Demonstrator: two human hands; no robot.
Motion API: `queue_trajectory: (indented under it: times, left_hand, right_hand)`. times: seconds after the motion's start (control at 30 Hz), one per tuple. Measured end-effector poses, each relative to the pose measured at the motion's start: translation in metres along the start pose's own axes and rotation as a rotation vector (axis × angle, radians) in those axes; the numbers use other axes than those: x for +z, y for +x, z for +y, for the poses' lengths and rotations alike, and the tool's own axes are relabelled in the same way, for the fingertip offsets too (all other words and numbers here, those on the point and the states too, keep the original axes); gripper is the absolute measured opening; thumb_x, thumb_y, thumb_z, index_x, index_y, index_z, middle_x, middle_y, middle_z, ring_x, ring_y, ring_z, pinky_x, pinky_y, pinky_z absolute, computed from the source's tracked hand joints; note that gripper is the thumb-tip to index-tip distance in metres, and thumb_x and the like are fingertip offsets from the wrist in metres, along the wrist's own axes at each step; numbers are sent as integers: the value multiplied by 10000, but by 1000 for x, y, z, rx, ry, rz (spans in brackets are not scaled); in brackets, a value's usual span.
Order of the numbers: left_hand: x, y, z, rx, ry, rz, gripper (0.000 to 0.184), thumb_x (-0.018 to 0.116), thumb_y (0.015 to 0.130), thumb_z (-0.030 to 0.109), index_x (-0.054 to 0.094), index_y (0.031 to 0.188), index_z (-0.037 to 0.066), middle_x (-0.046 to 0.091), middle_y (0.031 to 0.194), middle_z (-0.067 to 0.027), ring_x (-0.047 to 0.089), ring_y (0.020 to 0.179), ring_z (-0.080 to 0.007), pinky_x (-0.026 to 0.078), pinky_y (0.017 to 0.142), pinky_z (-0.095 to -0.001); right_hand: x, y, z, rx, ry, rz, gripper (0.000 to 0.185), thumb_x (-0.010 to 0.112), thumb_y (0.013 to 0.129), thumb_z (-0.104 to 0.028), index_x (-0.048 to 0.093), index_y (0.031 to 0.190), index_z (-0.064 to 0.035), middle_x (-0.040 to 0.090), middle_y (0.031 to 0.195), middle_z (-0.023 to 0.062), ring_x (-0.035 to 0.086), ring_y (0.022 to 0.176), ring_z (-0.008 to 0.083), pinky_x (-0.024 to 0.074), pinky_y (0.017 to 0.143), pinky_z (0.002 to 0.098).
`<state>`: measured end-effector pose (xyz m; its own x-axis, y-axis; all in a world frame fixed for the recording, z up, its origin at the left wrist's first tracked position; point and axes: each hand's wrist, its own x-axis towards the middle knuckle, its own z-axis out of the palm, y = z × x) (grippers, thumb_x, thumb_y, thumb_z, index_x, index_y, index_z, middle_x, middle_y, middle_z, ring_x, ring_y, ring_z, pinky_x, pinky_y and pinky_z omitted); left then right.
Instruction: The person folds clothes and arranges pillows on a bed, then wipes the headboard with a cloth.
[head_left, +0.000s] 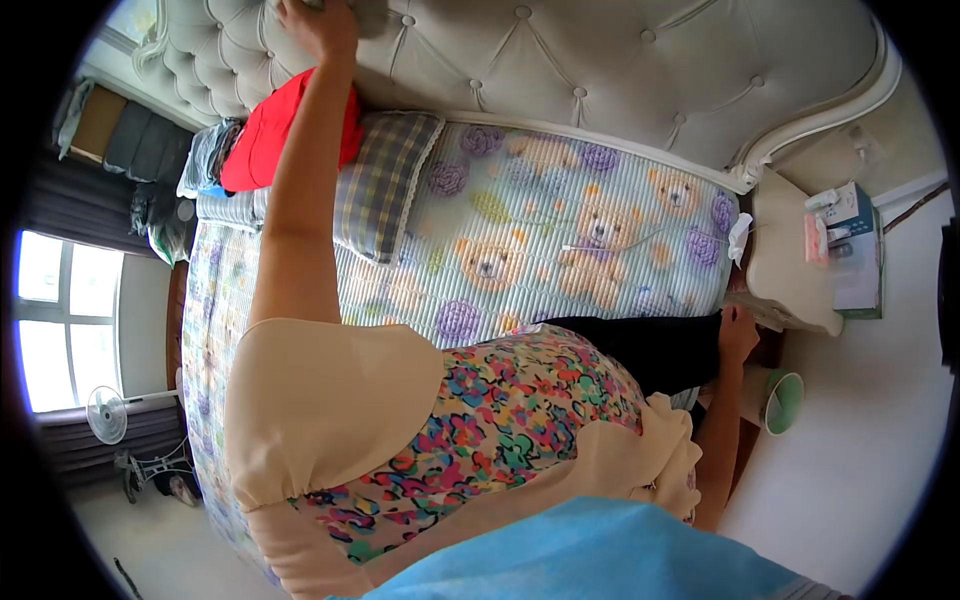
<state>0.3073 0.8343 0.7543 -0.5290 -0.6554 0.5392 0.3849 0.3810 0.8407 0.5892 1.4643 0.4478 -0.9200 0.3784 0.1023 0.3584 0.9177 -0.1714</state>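
Note:
My left hand [322, 28] reaches up to the tufted headboard [560, 50] at the top edge of the view. Its fingers are closed on a greyish cloth [368, 16], partly cut off by the frame and pressed against the padding. My right hand [738, 335] is down on the right, beside my black trouser leg [650, 350] and close to the bedside table. Its fingers are curled, and what they hold, if anything, is hidden. Below my left forearm lie a red folded item [268, 135] and a checked pillow [380, 185].
A quilted bear-print bedspread [490, 260] covers the bed. The bedside table [785, 260] on the right carries boxes and small items, with a green-lined bin [783, 402] near it. A white fan [107, 414] stands by the window at left, below stacked bags [140, 140].

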Motion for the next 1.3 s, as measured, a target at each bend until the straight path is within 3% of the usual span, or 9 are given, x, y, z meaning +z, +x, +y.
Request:
queue_trajectory:
  times: [0.07, 0.13, 0.23, 0.43, 0.6, 0.73, 0.93, 1.03, 1.3]
  left_hand:
    - [23, 27, 1, 753, 321, 289, 312, 623, 791, 139, 560, 1060, -6, 581, 973, -258, 548, 944, -455, 439, 810, -491]
    - [44, 5, 11, 439, 494, 25, 329, 581, 801, 134, 559, 1089, -24, 585, 1044, -252, 521, 1013, -458, 424, 856, -490]
    - [71, -41, -53, 872, 610, 168, 347, 700, 708, 239, 609, 971, 32, 593, 1041, -175, 545, 976, -379, 440, 821, -496]
    - [16, -156, -147, 419, 874, -633, 422, 695, 689, 175, 594, 1093, 112, 564, 1122, -106, 508, 1091, -355, 474, 873, -451]
    - [3, -90, -100, 229, 573, -256, 383, 676, 709, 209, 622, 1071, 93, 600, 1095, -140, 550, 1038, -366, 471, 831, -465]
    - [27, 16, -33, 654, 515, 198, 351, 684, 678, 187, 635, 1018, 117, 601, 1057, -127, 529, 989, -382, 463, 792, -475]
    - [86, -54, 25, 690, 716, 67, 290, 611, 755, 110, 611, 1044, 81, 575, 1141, -136, 522, 1047, -396, 441, 871, -494]
    - [88, -94, -59, 820, 649, 12, 395, 730, 579, 133, 634, 962, 156, 587, 1026, -84, 522, 969, -345, 477, 769, -450]
    - [44, -136, -95, 537, 616, -483, 410, 665, 678, 132, 626, 1086, 120, 593, 1073, -105, 518, 1066, -357, 474, 873, -418]
  right_hand:
    - [-5, 2, -9, 34, -15, -27, 259, 510, 900, -331, 629, 873, -102, 643, 898, 77, 610, 888, 288, 442, 801, 429]
    - [-4, 5, -9, 71, -30, -58, 266, 506, 900, -335, 629, 868, -101, 643, 893, 74, 608, 894, 284, 439, 803, 429]
    - [3, 3, -6, 55, -43, -23, 278, 499, 899, -342, 631, 859, -100, 644, 883, 68, 608, 889, 279, 432, 799, 434]
    - [-4, -3, -5, 38, -19, 8, 282, 487, 905, -338, 631, 858, -101, 643, 878, 72, 603, 882, 283, 416, 828, 439]
    - [-9, -9, -6, 19, 33, 22, 280, 485, 908, -334, 630, 855, -100, 641, 873, 69, 597, 896, 278, 413, 832, 432]
    - [-8, -6, -9, 21, 42, 14, 276, 488, 909, -329, 629, 853, -99, 639, 865, 67, 596, 895, 276, 413, 833, 435]
    - [-7, -2, -14, 57, -4, -14, 278, 486, 912, -328, 630, 851, -98, 642, 876, 67, 596, 898, 277, 411, 855, 434]
    - [2, -2, -10, 63, -11, 29, 281, 487, 910, -325, 623, 825, -93, 642, 878, 73, 595, 901, 281, 413, 848, 432]
    - [-3, -12, -1, 12, 84, 99, 255, 522, 891, -301, 605, 789, -83, 634, 806, 108, 603, 823, 317, 427, 793, 454]
